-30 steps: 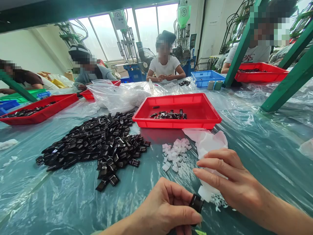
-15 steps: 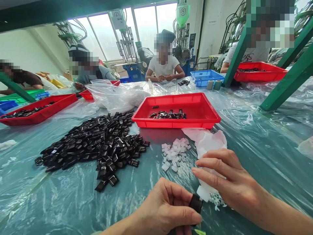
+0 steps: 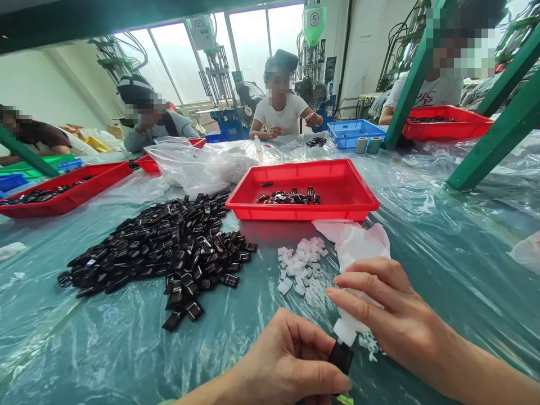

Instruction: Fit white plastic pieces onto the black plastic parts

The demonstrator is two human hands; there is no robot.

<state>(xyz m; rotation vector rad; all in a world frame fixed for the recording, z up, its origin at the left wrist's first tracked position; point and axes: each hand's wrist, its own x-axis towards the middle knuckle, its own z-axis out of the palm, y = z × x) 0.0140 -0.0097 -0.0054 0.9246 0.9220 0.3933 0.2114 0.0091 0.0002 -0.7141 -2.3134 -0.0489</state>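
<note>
Down at the near edge, the left hand pinches a small black plastic piece between thumb and curled fingers, closed snugly on it; the piece looks boxy, smooth and slightly glossy. Touching its top is the nozzle of a small white squeeze bottle, soft-looking and matte, which the right hand wraps with its fingers bent around the body, index and middle fingers stretched forward over it. Both hands hover just above the table.

Just beyond the bottle lies a crumpled white cloth, limp and pinkish in its folds, and beside it a little scatter of white plastic bits, blocky and dull. To the left of these spreads a broad heap of black pieces, shiny, rectangular, tumbled at all angles. Behind the white bits stands a shallow red tray, hard plastic with a rolled rim, holding a short row of the same black pieces. A clear, wrinkled plastic bag slumps left of the tray. The table is covered in teal sheeting under glossy, creased film. Other people sit at the far side with red and blue trays.
</note>
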